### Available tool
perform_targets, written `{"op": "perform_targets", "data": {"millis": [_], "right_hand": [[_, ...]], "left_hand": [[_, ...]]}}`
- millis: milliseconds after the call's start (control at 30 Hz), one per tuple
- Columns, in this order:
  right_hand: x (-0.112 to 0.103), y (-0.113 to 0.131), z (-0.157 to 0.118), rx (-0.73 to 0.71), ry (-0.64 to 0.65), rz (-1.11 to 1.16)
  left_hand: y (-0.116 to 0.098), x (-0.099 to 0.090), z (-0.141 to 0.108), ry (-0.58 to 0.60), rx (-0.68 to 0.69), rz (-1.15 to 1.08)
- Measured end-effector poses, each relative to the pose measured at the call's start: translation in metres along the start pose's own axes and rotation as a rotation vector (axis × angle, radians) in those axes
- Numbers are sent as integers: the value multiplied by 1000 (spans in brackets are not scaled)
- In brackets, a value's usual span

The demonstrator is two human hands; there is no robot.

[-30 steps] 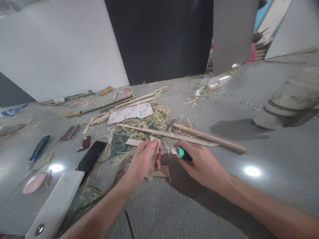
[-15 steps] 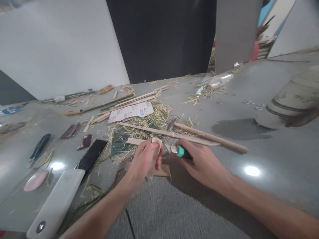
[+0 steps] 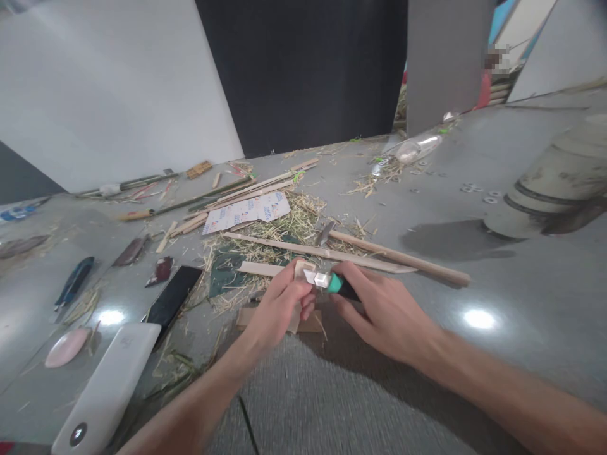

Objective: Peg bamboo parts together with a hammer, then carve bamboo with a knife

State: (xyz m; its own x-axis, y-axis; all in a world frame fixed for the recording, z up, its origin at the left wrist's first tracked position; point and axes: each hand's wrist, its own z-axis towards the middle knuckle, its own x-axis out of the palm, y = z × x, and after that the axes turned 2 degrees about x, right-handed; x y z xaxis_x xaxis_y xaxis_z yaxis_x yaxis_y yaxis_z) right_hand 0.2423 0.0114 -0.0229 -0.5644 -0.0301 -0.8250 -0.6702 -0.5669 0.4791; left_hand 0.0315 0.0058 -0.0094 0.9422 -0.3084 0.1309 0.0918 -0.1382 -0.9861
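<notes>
My left hand [image 3: 279,303] is closed around a pale wooden strip [image 3: 300,270], whose top end sticks up past the thumb. My right hand [image 3: 379,303] grips a utility knife [image 3: 334,283] with a teal and black handle. Its blade is out and points left, touching or nearly touching the end of the strip; I cannot tell which. Beneath the hands a flat piece of wood [image 3: 313,321] lies on the table, partly hidden by my left hand. Just beyond them are a long split strip [image 3: 332,254] and a hammer [image 3: 398,254] with a wooden handle.
Shavings [image 3: 298,218] cover a dark green mat [image 3: 225,272], with a printed paper sheet [image 3: 246,213] on top. Left are a phone [image 3: 177,294], a white power bank [image 3: 111,379], pliers [image 3: 76,279] and a pink oval object [image 3: 69,346]. A large pale cylinder [image 3: 550,183] stands right.
My right hand has moved the knife slightly left, so its blade now meets or overlaps the strip's end. My left hand has turned the strip a little.
</notes>
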Motion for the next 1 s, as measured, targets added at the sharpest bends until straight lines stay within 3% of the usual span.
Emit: {"op": "perform_targets", "data": {"millis": [167,467,1000], "right_hand": [[-1,1,0,-67,-55,-63],[0,-4,-1,-77,-105,-208],[2,3,-2,-73,-206,-352]], "left_hand": [[-5,0,-3,-35,10,222],[-3,-3,-1,-83,11,423],[-9,3,-2,-193,-51,425]]}}
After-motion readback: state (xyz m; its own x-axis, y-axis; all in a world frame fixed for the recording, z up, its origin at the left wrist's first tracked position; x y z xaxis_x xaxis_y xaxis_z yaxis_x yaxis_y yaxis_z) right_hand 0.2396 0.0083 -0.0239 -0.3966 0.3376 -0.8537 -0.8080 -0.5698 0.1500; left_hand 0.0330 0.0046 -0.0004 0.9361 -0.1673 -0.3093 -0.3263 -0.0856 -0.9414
